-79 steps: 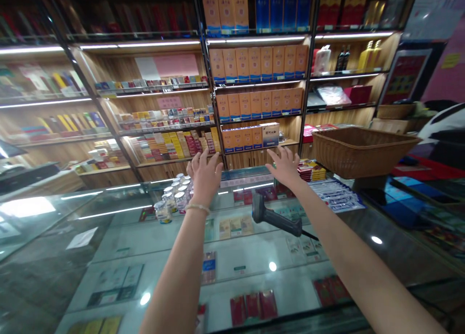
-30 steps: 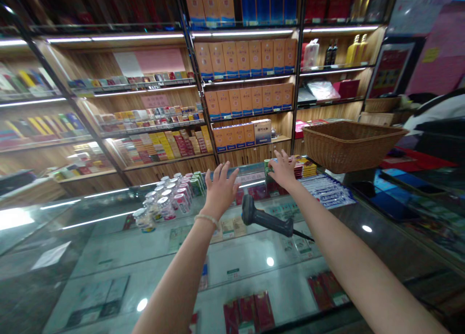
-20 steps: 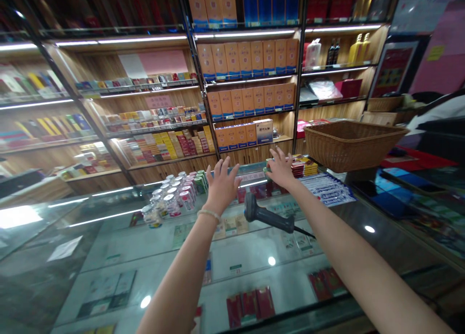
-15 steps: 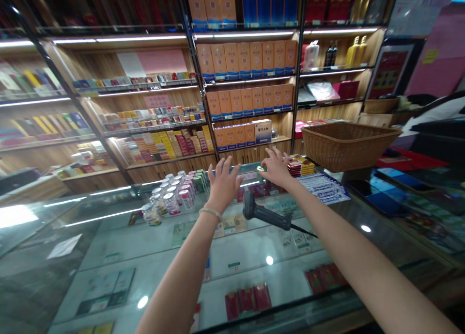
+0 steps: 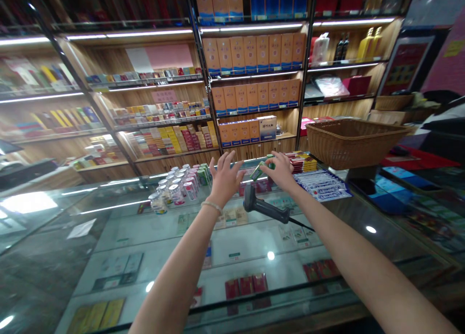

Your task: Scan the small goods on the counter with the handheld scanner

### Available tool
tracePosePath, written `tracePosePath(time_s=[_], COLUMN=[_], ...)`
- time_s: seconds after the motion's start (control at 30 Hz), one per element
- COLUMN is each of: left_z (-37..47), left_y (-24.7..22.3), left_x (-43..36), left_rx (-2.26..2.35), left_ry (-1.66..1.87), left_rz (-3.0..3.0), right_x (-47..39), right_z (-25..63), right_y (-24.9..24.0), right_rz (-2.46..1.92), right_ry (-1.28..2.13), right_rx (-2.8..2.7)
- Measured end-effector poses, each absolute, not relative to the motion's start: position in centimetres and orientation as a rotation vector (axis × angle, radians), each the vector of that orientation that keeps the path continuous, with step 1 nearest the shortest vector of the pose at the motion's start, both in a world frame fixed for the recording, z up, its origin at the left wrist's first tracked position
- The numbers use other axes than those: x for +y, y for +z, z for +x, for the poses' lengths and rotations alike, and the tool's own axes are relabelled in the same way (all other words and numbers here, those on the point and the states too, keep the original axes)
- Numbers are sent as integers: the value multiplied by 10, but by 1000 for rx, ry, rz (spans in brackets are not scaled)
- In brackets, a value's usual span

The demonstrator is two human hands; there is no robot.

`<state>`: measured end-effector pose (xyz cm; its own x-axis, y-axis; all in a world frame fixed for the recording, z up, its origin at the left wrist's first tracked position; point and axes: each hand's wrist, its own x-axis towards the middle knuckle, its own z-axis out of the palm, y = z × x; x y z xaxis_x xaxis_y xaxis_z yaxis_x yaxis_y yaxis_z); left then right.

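Note:
My right hand [image 5: 280, 171] pinches a small green-and-white container [image 5: 257, 171], tilted, above the glass counter. Another green item [image 5: 270, 158] shows just behind its fingers. My left hand [image 5: 225, 178], with a pale bracelet at the wrist, has its fingers spread and holds nothing. Next to it, on the left, stand rows of small tubs [image 5: 177, 192] with white, pink and green labels. A dark handheld barcode scanner [image 5: 265, 207] lies on the counter between my forearms, its cable running right.
Blue-and-white packets [image 5: 322, 184] and red-and-yellow packs [image 5: 303, 163] lie right of my right hand. A wicker basket [image 5: 354, 142] stands beyond them. Boxes sit inside the glass counter [image 5: 174, 256]. Shelves [image 5: 254, 77] of boxed goods line the wall behind.
The green container in my right hand has turned, so more of its side shows. My left hand stays spread and has shifted slightly right. The camera view has shifted slightly.

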<state>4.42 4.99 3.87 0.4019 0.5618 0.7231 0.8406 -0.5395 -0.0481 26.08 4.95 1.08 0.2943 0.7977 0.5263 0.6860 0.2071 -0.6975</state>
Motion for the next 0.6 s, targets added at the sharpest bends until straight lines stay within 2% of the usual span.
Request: tracePosePath(time_s=[0.17, 0.6], left_z=[36, 12], left_y=[40, 3], left_x=[35, 9], left_rx=[-1239, -1301], left_ry=[-920, -930], left_rz=[-2259, -2210], right_x=[41, 31], right_z=[256, 235], right_y=[20, 15], right_rz=[-1466, -1367], right_ry=[229, 314], right_rx=[-1383, -1470])
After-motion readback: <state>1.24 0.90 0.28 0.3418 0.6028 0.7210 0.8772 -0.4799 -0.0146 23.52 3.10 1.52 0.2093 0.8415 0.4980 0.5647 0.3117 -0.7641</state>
